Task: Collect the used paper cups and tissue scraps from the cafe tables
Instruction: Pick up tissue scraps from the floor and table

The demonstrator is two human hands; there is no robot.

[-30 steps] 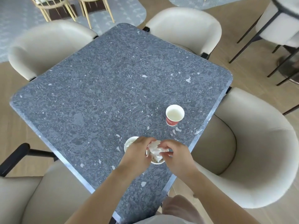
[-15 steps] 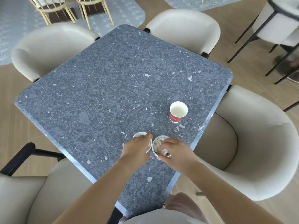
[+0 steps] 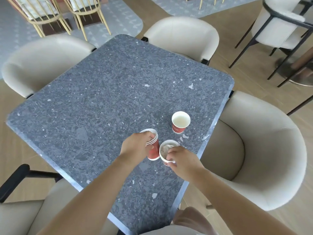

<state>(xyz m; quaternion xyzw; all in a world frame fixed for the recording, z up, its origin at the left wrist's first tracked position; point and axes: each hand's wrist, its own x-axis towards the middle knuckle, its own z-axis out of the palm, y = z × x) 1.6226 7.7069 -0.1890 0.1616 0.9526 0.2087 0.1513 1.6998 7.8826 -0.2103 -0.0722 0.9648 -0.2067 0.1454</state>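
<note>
My left hand [image 3: 135,146] grips a stack of red paper cups [image 3: 153,150] by the rims, tilted and lifted a little off the dark speckled table [image 3: 101,102]. Beside it my right hand [image 3: 181,160] holds another red paper cup [image 3: 166,150] at its rim; crumpled white tissue scraps [image 3: 165,148] fill that cup. A third red cup [image 3: 180,122], white inside and with nothing in it, stands upright alone near the table's right edge, beyond both hands.
Cream padded chairs ring the table: one at the right [image 3: 264,150], one at the far side [image 3: 183,36], one at the left [image 3: 42,61], one at the near left [image 3: 25,217]. Wooden spindle chairs [image 3: 67,12] stand far behind. Another chair [image 3: 279,22] stands at the top right.
The tissue that both hands held a second ago now sits pushed into the right cup. My left hand has raised and tilted the cup stack, showing its red sides.
</note>
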